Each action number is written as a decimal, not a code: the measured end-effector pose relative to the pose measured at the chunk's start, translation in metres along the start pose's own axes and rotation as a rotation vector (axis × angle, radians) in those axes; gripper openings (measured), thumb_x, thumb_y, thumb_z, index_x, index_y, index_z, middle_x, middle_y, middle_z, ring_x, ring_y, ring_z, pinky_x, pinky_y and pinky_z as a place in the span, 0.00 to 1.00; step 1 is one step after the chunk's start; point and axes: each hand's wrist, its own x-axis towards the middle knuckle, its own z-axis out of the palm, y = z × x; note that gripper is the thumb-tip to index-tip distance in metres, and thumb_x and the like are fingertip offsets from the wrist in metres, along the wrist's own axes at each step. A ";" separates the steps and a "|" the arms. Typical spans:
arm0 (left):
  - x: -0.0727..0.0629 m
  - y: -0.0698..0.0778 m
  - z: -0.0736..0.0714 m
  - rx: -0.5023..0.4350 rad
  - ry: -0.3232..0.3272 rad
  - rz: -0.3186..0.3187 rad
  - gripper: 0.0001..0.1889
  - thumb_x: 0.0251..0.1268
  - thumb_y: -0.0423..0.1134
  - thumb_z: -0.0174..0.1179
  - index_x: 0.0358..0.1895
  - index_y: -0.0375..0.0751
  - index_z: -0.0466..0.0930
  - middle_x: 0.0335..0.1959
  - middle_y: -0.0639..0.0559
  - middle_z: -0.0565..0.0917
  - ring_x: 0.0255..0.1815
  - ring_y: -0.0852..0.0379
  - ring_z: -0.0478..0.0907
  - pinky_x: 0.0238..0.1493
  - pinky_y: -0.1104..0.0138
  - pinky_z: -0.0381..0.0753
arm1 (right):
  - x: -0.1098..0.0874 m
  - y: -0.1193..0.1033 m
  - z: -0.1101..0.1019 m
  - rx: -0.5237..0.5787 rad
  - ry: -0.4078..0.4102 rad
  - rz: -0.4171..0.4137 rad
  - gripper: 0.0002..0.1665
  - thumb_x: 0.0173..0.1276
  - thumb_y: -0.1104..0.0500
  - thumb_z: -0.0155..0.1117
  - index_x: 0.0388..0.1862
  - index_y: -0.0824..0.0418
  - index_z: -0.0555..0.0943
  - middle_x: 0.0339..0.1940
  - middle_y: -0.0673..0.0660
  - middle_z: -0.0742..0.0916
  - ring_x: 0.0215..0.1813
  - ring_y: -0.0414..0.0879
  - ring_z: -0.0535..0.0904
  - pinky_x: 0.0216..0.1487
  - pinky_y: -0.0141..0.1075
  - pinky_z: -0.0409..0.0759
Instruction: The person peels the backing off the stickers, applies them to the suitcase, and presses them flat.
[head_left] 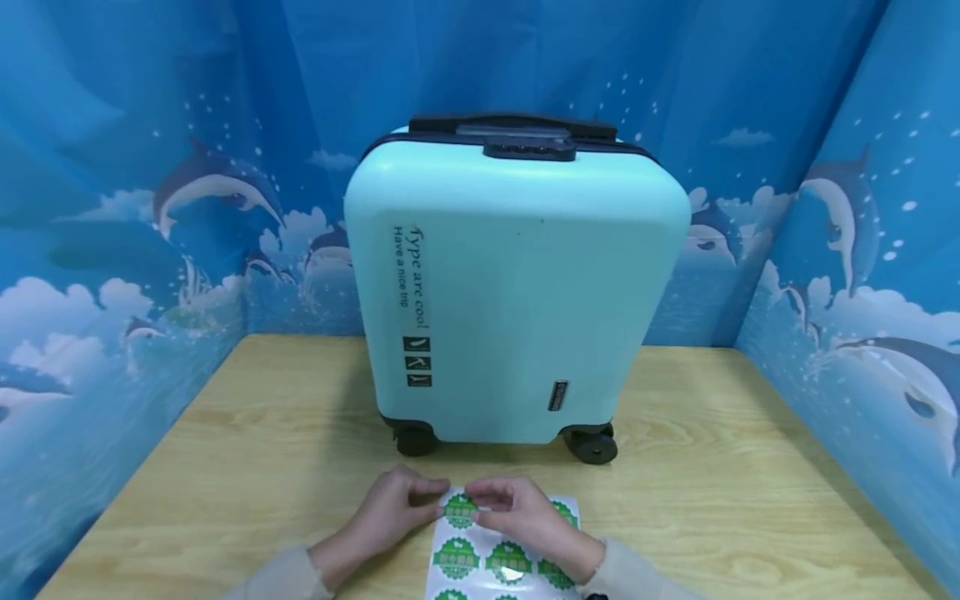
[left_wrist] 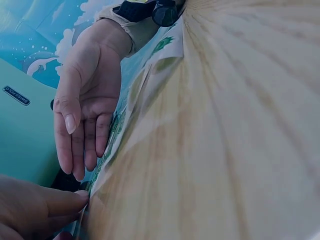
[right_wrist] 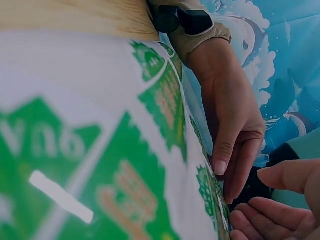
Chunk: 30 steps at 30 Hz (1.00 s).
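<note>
A white sheet (head_left: pixel 481 540) of round green stickers lies at the front of the wooden table. My left hand (head_left: pixel 390 510) pinches its upper left edge between thumb and fingers; in the left wrist view the thumb (left_wrist: pixel 70 200) is right at that edge. Over the sheet's top, beside the corner sticker (head_left: pixel 459 512), hovers my right hand (head_left: pixel 528 523). The left wrist view shows the right hand's fingers (left_wrist: pixel 82 135) loosely extended, holding nothing. Large green stickers (right_wrist: pixel 130 185) fill much of the right wrist view.
Behind the hands, a mint-green suitcase (head_left: pixel 517 292) stands upright on black wheels (head_left: pixel 592 446), with a dark handle (head_left: pixel 517 125) on top. Blue curtains (head_left: pixel 300 192) printed with dolphins enclose the wooden table (head_left: pixel 720 500) at the back and sides.
</note>
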 end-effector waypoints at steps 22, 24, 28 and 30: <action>0.000 0.007 0.003 -0.095 -0.020 -0.020 0.14 0.50 0.35 0.68 0.44 0.39 0.84 0.41 0.46 0.86 0.44 0.49 0.83 0.48 0.54 0.80 | -0.001 0.004 0.000 -0.051 -0.016 -0.040 0.21 0.64 0.60 0.62 0.56 0.64 0.77 0.54 0.60 0.82 0.56 0.52 0.78 0.57 0.43 0.77; 0.003 0.008 0.002 -0.146 -0.029 -0.048 0.14 0.51 0.35 0.68 0.43 0.37 0.84 0.40 0.45 0.86 0.42 0.49 0.83 0.46 0.55 0.81 | -0.001 0.003 -0.001 -0.060 -0.013 -0.037 0.21 0.64 0.59 0.62 0.56 0.63 0.77 0.54 0.60 0.82 0.56 0.52 0.78 0.57 0.43 0.77; 0.009 0.008 -0.002 -0.259 -0.060 -0.132 0.14 0.52 0.36 0.68 0.42 0.35 0.84 0.41 0.43 0.86 0.44 0.49 0.82 0.47 0.57 0.80 | -0.002 0.002 -0.002 -0.059 -0.008 -0.036 0.21 0.64 0.59 0.63 0.56 0.64 0.77 0.54 0.60 0.82 0.56 0.53 0.78 0.57 0.43 0.76; 0.013 0.007 -0.003 -0.319 -0.068 -0.167 0.14 0.52 0.36 0.68 0.42 0.33 0.83 0.41 0.41 0.85 0.44 0.49 0.82 0.48 0.57 0.80 | -0.002 0.002 -0.003 -0.057 -0.008 -0.039 0.21 0.64 0.59 0.63 0.56 0.64 0.77 0.54 0.60 0.82 0.56 0.53 0.78 0.57 0.43 0.76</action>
